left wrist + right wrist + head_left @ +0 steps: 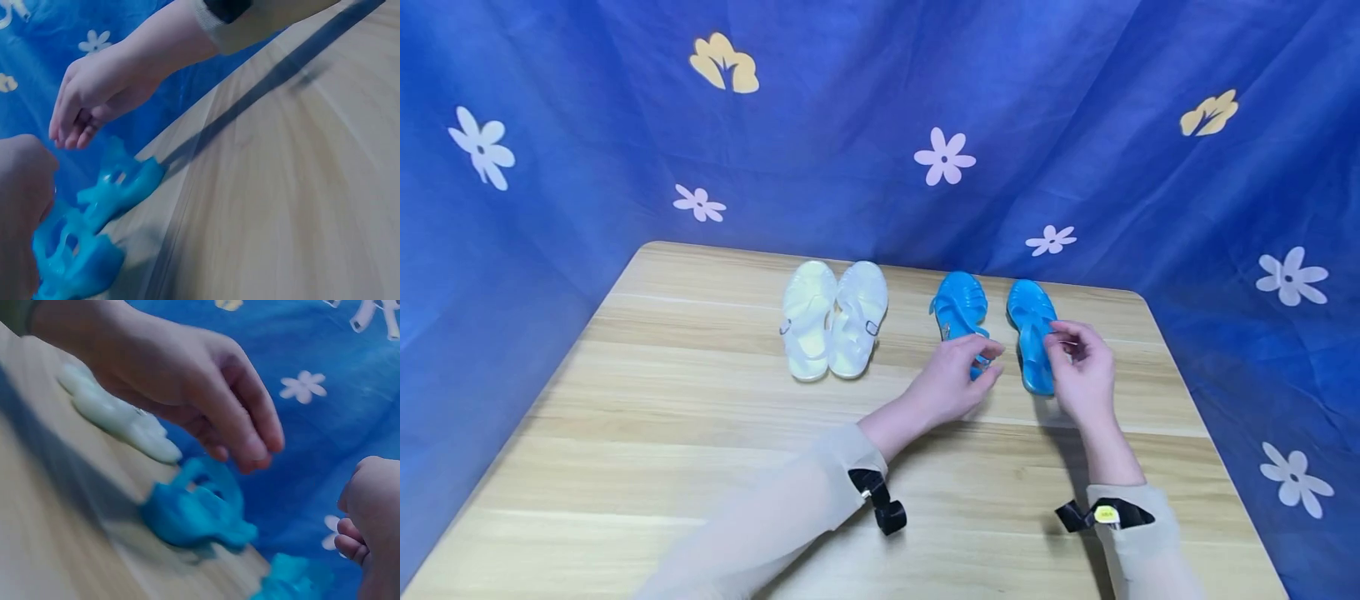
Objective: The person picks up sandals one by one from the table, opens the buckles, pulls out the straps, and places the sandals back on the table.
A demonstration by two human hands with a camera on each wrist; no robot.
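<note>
Two blue jelly sandals lie apart on the table, toes toward the curtain. Over the heel of the left blue sandal hovers my left hand, its thumb and fingers parted. Beside the right blue sandal, my right hand hangs with loosely bent fingers. In the left wrist view the right hand is raised above the right sandal, holding nothing. The right wrist view shows the left hand above the left sandal, with a gap between them.
A pair of whitish jelly sandals with small buckles lies side by side, left of the blue ones. Beneath everything is a wood-grain table. A blue curtain with flower prints hangs behind the table and along its sides.
</note>
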